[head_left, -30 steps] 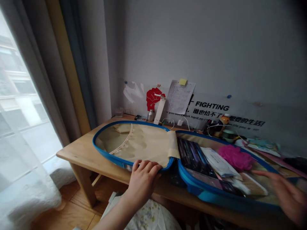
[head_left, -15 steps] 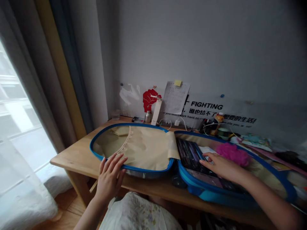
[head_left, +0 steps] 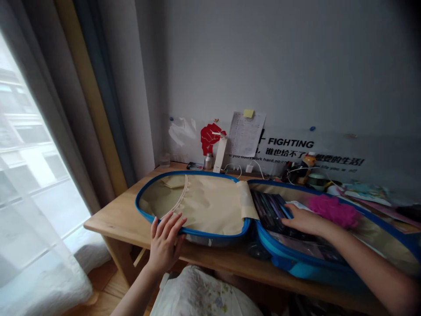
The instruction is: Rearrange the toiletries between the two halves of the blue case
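A blue suitcase lies opened flat on a wooden desk (head_left: 112, 217). Its left half (head_left: 158, 218) is covered by a beige lining (head_left: 210, 204). My left hand (head_left: 165, 242) rests on the front rim of that half, fingers stretched out and spread. The right half (head_left: 296, 265) holds dark flat packs (head_left: 268, 208), white packets and a pink mesh sponge (head_left: 332, 210). My right hand (head_left: 302, 220) lies flat on the packed things beside the dark packs, fingers extended.
Along the wall stand a small silver bottle (head_left: 208, 161), a white box (head_left: 219, 154), cables, a toy figure (head_left: 307, 164) and papers (head_left: 246, 133). Curtains (head_left: 82, 105) and a window are at the left. Clutter covers the desk's right end.
My left hand slid left along the suitcase's front rim. My right hand came in from the right edge and settled on the packed contents. The view shifted slightly.
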The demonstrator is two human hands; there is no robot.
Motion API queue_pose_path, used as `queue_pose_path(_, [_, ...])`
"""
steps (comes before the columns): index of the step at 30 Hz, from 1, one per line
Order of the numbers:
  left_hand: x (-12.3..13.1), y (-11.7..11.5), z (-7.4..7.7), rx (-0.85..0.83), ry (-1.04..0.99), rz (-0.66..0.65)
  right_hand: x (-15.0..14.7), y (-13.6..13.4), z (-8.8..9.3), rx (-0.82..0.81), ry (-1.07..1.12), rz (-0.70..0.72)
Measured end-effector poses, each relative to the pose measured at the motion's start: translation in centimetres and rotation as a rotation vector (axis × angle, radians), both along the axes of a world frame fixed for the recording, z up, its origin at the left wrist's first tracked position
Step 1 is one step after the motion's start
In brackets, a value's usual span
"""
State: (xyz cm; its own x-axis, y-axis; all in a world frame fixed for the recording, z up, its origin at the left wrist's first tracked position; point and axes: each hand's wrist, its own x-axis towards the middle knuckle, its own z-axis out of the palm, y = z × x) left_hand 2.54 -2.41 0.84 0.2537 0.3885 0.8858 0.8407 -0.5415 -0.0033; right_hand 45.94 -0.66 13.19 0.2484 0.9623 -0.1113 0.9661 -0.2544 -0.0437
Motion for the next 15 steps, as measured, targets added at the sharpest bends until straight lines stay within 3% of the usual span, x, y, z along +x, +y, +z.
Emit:
queue_pose_path(6, [-0.2, -0.1, 0.0, -0.016, 0.003, -0.007, 1.3, 1.0, 0.4, 0.084, -0.02, -0.084])
queue_pose_path(9, [-1.0, 0.3, 0.0, -0.014, 0.012, -0.012, 2.6, 1.3, 1.5, 0.136, -0.031, -0.107])
queue_pose_path(13, [-1.5, 0.9, -0.6, -0.016, -0.049, 0.034, 5.0, 2.1, 5.2, 0.315, -0.051, -0.166])
queue_pose_path(15, [-1.3, 1.1, -1.1, 0.002, -0.086, 0.044, 5.0, 2.7, 7.8, 0.439, -0.039, -0.084])
